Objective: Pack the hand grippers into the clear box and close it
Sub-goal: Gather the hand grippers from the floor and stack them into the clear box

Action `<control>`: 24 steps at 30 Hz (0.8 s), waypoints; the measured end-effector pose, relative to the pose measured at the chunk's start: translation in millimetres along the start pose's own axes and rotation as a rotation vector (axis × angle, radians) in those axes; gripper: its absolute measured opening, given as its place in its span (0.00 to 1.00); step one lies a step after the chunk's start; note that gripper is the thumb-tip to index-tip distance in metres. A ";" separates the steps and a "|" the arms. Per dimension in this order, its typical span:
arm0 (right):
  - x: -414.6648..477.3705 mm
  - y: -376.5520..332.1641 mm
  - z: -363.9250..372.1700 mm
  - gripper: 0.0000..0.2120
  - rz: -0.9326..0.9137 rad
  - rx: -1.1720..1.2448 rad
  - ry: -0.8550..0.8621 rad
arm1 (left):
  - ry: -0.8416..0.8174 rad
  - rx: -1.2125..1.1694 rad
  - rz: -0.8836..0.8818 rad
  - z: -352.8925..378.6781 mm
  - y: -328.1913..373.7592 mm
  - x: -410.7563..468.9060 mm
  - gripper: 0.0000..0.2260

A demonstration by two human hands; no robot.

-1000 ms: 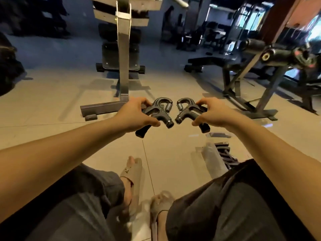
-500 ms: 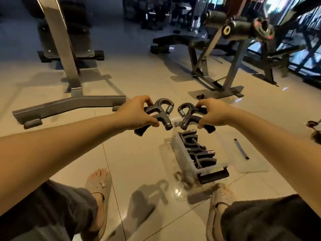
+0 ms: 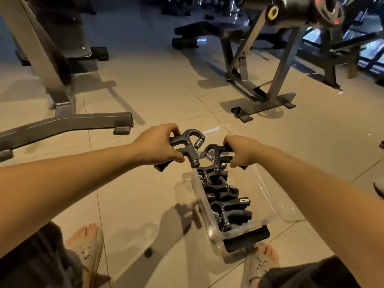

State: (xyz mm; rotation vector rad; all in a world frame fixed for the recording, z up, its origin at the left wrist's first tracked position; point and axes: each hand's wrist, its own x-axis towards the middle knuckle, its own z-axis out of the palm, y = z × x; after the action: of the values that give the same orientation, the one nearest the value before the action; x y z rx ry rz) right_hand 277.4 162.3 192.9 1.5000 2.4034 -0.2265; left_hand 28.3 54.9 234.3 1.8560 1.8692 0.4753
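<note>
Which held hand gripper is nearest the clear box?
The right gripper, in the right hand, just above the clear box; the left hand holds the left gripper higher.

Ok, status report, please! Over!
Left hand grips first gripper. Right hand holds second gripper over clear box. Box open, other grippers packed inside. Nothing blocking.

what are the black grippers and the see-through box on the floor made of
Black hand gripper in the left hand: looks like matte moulded plastic, dull with no glare; its coiled spring shines silvery, likely steel. Clear rectangular box: glossy transparent plastic, probably; the packed grippers show through its walls.
</note>
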 end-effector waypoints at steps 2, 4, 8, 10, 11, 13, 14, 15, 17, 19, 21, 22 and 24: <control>23.5 11.0 17.7 0.28 -0.035 -0.043 -0.018 | -0.027 0.010 -0.011 8.1 -2.1 14.0 0.25; 44.5 21.4 36.4 0.27 -0.064 -0.063 -0.035 | -0.043 0.034 -0.021 13.7 -6.6 25.4 0.24; 78.9 36.5 71.2 0.27 -0.135 -0.056 -0.035 | -0.078 0.061 -0.069 21.0 -15.6 46.6 0.24; 92.6 40.6 84.7 0.25 -0.185 -0.057 -0.037 | -0.089 0.070 -0.096 23.0 -17.0 56.0 0.24; 98.5 42.0 90.6 0.24 -0.212 -0.051 -0.047 | -0.093 0.072 -0.108 23.9 -17.6 59.3 0.24; 109.8 44.2 101.3 0.24 -0.262 -0.039 -0.080 | -0.087 0.055 -0.129 26.8 -19.0 64.2 0.23; 114.8 44.8 106.1 0.24 -0.282 -0.041 -0.094 | -0.078 0.038 -0.142 28.8 -18.8 66.1 0.23; 119.5 45.3 111.0 0.24 -0.301 -0.047 -0.103 | -0.070 0.019 -0.156 31.2 -18.0 68.3 0.23; 127.3 44.1 120.1 0.24 -0.334 -0.040 -0.110 | -0.065 -0.014 -0.175 37.0 -16.6 73.5 0.24; 133.0 43.2 129.1 0.25 -0.370 -0.036 -0.109 | -0.078 -0.022 -0.185 42.6 -17.5 77.2 0.24; 137.5 45.2 135.5 0.27 -0.394 -0.060 -0.105 | -0.097 -0.012 -0.204 46.1 -21.0 78.5 0.24; 140.4 47.4 137.6 0.27 -0.405 -0.074 -0.100 | -0.108 -0.006 -0.215 47.1 -23.0 78.6 0.24; 145.1 51.6 140.2 0.27 -0.431 -0.105 -0.090 | -0.119 -0.010 -0.232 48.3 -26.3 79.3 0.24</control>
State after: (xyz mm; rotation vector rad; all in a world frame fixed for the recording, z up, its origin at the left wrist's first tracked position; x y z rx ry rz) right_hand 287.4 268.0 13.8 0.8943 2.5918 -0.2483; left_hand 34.0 129.5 173.3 1.5978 1.9649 0.2874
